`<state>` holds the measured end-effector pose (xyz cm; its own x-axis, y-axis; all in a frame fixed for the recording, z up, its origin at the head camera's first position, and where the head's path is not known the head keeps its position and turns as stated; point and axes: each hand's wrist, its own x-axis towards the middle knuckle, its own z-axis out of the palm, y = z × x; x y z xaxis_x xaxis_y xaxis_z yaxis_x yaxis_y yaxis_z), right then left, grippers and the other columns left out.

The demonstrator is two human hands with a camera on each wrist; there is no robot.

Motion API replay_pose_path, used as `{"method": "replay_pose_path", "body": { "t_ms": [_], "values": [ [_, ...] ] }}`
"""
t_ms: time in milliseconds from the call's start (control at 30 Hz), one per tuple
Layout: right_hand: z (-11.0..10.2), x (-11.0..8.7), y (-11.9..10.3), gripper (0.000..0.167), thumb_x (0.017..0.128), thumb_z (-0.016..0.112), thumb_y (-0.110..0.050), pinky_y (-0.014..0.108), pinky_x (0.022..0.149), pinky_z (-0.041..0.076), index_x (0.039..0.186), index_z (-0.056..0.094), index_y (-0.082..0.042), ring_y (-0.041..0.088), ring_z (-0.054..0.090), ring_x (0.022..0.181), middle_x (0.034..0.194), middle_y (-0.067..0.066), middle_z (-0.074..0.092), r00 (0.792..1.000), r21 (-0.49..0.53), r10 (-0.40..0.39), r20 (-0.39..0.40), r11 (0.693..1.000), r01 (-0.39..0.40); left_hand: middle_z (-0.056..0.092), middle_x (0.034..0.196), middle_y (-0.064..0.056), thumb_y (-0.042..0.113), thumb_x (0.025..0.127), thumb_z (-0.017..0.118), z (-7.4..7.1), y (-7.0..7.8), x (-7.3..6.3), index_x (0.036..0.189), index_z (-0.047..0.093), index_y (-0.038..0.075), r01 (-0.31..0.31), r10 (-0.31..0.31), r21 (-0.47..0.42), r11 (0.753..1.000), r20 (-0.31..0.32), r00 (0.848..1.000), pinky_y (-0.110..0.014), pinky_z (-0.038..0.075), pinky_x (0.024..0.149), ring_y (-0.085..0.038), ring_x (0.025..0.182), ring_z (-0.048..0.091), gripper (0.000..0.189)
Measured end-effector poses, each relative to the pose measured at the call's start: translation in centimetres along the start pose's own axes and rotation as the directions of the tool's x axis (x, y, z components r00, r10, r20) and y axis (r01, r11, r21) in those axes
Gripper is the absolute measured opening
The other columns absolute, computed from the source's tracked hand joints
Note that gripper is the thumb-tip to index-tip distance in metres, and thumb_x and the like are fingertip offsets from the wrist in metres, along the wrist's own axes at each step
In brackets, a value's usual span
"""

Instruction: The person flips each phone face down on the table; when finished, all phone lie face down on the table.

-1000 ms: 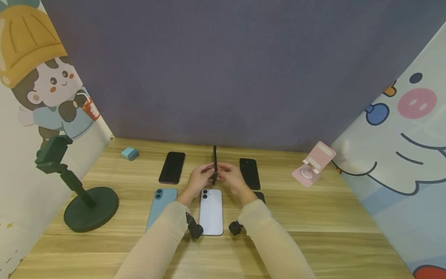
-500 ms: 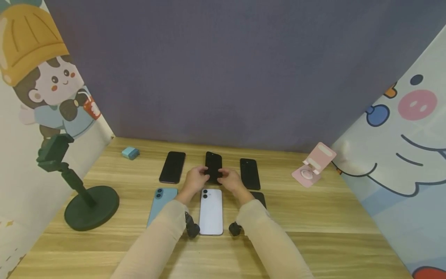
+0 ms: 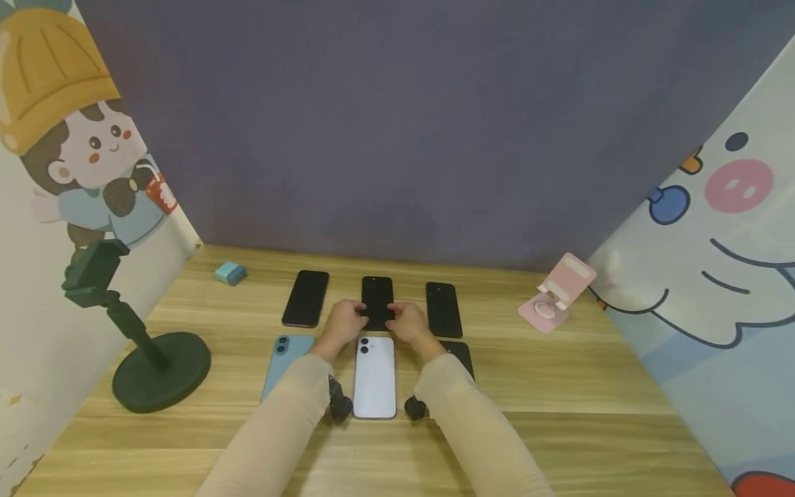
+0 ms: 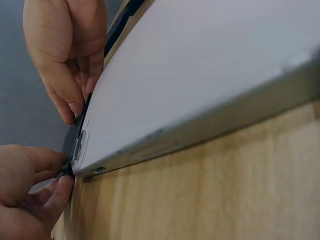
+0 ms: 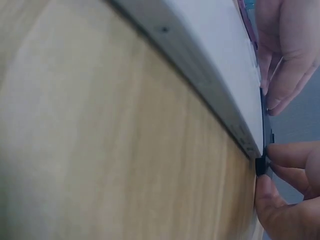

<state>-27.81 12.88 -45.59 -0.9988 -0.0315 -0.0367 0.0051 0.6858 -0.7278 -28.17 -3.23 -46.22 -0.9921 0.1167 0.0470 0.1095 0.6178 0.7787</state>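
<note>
At the middle of the back row a black phone [image 3: 377,301] lies flat on the wooden table [image 3: 559,442]. My left hand [image 3: 341,324] pinches its left edge between thumb and fingers, and my right hand [image 3: 410,324] pinches the right edge. Seen from the left wrist, the left hand [image 4: 25,187] holds the dark edge low in the picture, the right hand [image 4: 70,45] opposite. The right wrist view has the right hand [image 5: 295,185] gripping the same dark edge. Just nearer than the hands lies a white phone [image 3: 375,379], its two-lens back upward.
Black phones flank the held one at left [image 3: 306,298] and right [image 3: 444,309]. A blue phone [image 3: 287,364] and another black phone [image 3: 459,357] lie partly under the sleeves. Also there are a green stand [image 3: 158,366], a blue block [image 3: 230,273] and a pink stand [image 3: 555,293].
The black phone between my hands was on edge a second ago, then tilted, and now lies flat and straight. The other phones have stayed in place.
</note>
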Motion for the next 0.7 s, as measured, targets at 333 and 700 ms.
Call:
{"method": "replay_pose_path", "body": {
  "t_ms": [333, 700],
  "values": [
    [0.2, -0.1, -0.1, 0.040, 0.083, 0.073, -0.003, 0.042, 0.092, 0.049, 0.123, 0.067, -0.002, 0.032, 0.059, 0.110, 0.116, 0.018, 0.066, 1.000, 0.008, 0.015, 0.008, 1.000, -0.015, 0.068, 0.096, -0.016, 0.000, 0.088, 0.066, 0.1, -0.1, -0.1, 0.116, 0.065, -0.007, -0.014, 0.014, 0.031, 0.999, 0.012, 1.000, -0.039, 0.054, 0.079, -0.025, 0.085, 0.063, 0.030],
    [0.2, -0.2, -1.5, 0.042, 0.082, 0.070, 0.002, 0.041, 0.094, 0.048, 0.123, 0.065, 0.001, 0.033, 0.056, 0.113, 0.120, 0.022, 0.062, 1.000, -0.043, 0.013, -0.006, 0.999, -0.014, 0.068, 0.102, -0.017, 0.003, 0.090, 0.065, -0.7, -0.9, -0.4, 0.119, 0.064, -0.007, -0.033, 0.035, -0.053, 0.998, 0.024, 0.999, -0.039, 0.053, 0.081, -0.029, 0.093, 0.064, 0.030]
  ]
}}
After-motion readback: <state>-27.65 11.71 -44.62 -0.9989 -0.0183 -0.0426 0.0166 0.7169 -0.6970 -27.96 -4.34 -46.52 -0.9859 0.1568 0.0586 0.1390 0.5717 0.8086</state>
